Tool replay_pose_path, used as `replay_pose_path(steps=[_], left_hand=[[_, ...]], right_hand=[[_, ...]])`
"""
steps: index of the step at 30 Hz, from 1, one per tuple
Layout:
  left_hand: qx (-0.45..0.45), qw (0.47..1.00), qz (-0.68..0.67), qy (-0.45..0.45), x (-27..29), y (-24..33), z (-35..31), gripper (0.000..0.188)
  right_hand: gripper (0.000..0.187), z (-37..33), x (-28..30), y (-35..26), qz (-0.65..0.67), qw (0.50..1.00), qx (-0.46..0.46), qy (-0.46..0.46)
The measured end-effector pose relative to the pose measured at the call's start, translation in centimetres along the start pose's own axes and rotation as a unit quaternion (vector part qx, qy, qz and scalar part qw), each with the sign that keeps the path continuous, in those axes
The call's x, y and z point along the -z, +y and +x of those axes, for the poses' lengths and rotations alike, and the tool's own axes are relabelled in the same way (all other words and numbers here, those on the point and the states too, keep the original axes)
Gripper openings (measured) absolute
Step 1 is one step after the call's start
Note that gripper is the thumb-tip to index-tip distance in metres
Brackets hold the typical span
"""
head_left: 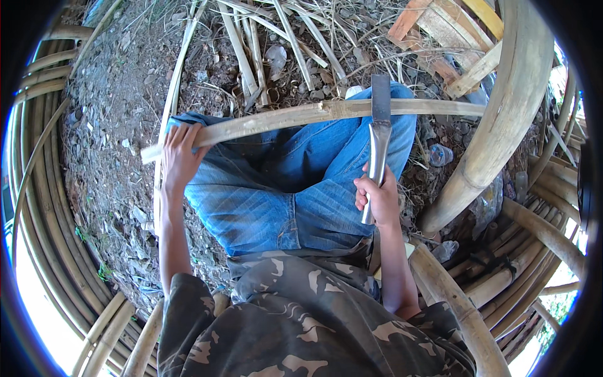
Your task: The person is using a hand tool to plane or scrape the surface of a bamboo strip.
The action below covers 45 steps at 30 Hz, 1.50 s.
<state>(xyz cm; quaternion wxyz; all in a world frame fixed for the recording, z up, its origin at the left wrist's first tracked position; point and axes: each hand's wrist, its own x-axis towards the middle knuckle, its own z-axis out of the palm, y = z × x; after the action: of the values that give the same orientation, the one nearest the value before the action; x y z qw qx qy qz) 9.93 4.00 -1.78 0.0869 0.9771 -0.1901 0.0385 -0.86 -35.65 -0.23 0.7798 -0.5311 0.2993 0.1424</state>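
Observation:
A long split bamboo strip (276,121) lies across my bent knees, bowed slightly, its right end meeting a thick bamboo pole. My left hand (180,151) is closed round the strip near its left end. In my right hand (379,196) is a knife (379,135) with a shiny tubular metal handle and a dark, straight-sided blade. Its blade points away from me and crosses over the strip near my right knee; whether the edge touches the strip I cannot tell. My fingers wrap the lower part of the handle.
The thick bamboo pole (496,138) slants up on my right. Loose bamboo splints (245,53) lie ahead on littered soil. Wooden boards (449,38) are at the far right. Stacked bamboo poles (44,188) line the left side; more poles (521,264) stand at the right.

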Motion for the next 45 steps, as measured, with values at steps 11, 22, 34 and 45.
replay_pose_path(steps=[11, 22, 34, 45], left_hand=[[0.022, 0.995, -0.093, 0.023, -0.2, 3.9, -2.8, 0.046], [-0.004, 0.995, -0.084, -0.055, 0.2, 5.7, -2.4, 0.046], [0.002, 0.987, -0.09, -0.136, -0.3, 5.8, -2.3, 0.043], [0.054, 0.991, -0.04, -0.112, -1.5, 6.0, -2.1, 0.027]], right_hand=[[0.023, -1.2, -0.4, -3.1, -0.005, 1.0, -0.02, -0.01], [0.02, -0.5, 0.0, -3.8, -0.091, 0.994, 0.05, 0.03], [0.024, -3.3, 0.1, -2.0, -0.101, 0.995, -0.006, -0.019], [0.026, -3.7, 0.2, -1.7, -0.161, 0.986, 0.027, 0.036]])
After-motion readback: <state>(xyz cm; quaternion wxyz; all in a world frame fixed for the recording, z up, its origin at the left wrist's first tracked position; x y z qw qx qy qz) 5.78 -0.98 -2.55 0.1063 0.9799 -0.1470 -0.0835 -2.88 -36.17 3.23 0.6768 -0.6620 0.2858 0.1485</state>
